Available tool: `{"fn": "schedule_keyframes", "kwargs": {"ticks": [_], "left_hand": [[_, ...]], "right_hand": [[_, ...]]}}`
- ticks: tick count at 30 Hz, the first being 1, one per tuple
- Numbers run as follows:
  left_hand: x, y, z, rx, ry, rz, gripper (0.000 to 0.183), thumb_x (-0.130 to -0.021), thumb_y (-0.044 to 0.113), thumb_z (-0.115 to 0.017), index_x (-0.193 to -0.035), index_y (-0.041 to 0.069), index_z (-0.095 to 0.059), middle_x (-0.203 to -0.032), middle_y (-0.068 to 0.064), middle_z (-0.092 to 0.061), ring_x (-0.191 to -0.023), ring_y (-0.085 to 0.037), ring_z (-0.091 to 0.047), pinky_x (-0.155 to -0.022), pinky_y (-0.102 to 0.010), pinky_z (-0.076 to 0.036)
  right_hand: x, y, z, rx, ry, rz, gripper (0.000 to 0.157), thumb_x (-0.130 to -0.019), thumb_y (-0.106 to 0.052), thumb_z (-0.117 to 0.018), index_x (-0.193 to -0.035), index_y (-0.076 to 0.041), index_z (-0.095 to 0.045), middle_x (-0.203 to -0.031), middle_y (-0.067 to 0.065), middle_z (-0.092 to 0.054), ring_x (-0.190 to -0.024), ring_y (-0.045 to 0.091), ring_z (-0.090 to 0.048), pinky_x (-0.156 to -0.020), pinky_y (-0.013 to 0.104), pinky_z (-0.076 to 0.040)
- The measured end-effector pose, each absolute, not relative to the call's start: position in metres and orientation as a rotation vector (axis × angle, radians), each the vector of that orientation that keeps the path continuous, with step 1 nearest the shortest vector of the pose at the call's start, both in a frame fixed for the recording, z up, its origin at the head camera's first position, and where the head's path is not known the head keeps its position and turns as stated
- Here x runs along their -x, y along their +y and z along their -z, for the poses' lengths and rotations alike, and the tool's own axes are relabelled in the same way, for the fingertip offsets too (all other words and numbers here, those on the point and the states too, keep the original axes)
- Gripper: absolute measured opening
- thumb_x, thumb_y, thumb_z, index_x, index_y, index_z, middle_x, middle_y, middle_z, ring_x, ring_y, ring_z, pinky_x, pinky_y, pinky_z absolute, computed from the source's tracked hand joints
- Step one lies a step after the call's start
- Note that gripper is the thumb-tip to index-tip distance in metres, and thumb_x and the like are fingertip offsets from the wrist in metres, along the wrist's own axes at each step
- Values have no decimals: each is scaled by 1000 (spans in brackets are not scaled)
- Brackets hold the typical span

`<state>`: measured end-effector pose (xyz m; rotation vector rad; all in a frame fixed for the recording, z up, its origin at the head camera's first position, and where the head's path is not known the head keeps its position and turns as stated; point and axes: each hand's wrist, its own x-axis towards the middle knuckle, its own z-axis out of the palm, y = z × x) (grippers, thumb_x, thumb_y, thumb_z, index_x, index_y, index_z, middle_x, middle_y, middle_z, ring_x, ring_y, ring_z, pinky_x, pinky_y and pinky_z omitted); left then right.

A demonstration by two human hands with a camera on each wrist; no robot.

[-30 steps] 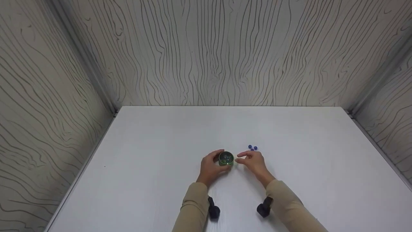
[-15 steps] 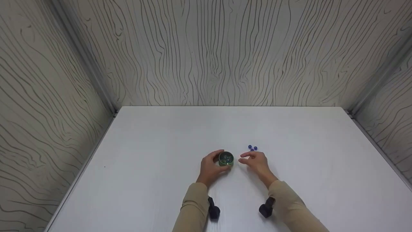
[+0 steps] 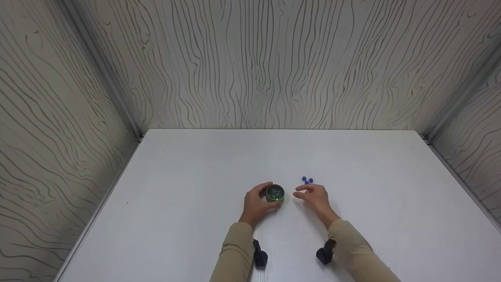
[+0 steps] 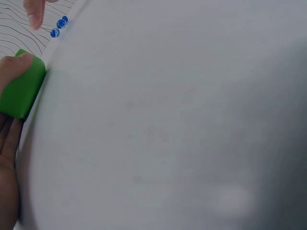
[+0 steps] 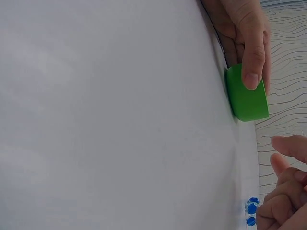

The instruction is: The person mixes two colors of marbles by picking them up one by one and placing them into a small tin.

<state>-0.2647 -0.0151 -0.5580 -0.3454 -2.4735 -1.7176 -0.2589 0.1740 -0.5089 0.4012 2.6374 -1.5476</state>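
Observation:
My left hand (image 3: 256,201) holds a small green cup (image 5: 249,105) on the white table, thumb on the near side and fingers behind. Several small glassy balls that look like marbles lie inside the cup. To the right of the cup is my right hand (image 3: 316,197), its thumb and index finger apart with nothing between them. Its other fingers are bent toward the palm in the right wrist view. Three blue marbles (image 3: 304,178) sit close together on the table just beyond the right hand; they also show in the left wrist view as blue balls (image 4: 54,33).
A white table (image 3: 195,164) spreads around both hands. Wood-patterned panels (image 3: 258,66) rise behind it and at both sides. Dark wrist cameras (image 3: 260,258) hang at the inner side of each beige sleeve (image 3: 235,246).
My right hand has drawn a little to the right, away from the cup, with thumb and index finger still apart. The left hand, cup and blue marbles have stayed in place.

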Motion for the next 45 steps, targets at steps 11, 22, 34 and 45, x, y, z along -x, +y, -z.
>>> {"fn": "schedule_keyframes", "kwargs": {"ticks": [11,22,34,45], "left_hand": [[264,-15,561,360,-2439,1760,62,-69,18,-85,-125,6,-61,-126,-11,-66,-119,-26,-63,-106,-32,-52],[264,-17,562,353,-2440,1768,61,-69,17,-85,-125,7,-61,-126,-11,-66,-119,-25,-63,-106,-33,-52],[264,-18,564,377,-2429,1737,61,-69,17,-85,-125,6,-62,-125,-11,-66,-118,-25,-63,-105,-33,-52],[264,-16,560,346,-2458,1757,62,-69,17,-84,-126,7,-61,-126,-11,-66,-119,-25,-63,-107,-32,-51]], "right_hand": [[263,185,512,-497,2551,1596,24,-86,-16,-69,-105,-2,-71,-104,11,-60,-91,18,-47,-66,16,-43],[265,196,518,-539,2544,1603,26,-88,-17,-67,-109,-2,-69,-119,18,-60,-100,23,-53,-77,19,-53],[268,207,526,-561,2536,1604,30,-93,-20,-61,-116,-2,-65,-132,21,-56,-118,31,-52,-103,39,-52],[273,217,524,-555,2558,1628,31,-91,-21,-63,-113,1,-66,-126,21,-60,-110,26,-56,-87,26,-51]]}}
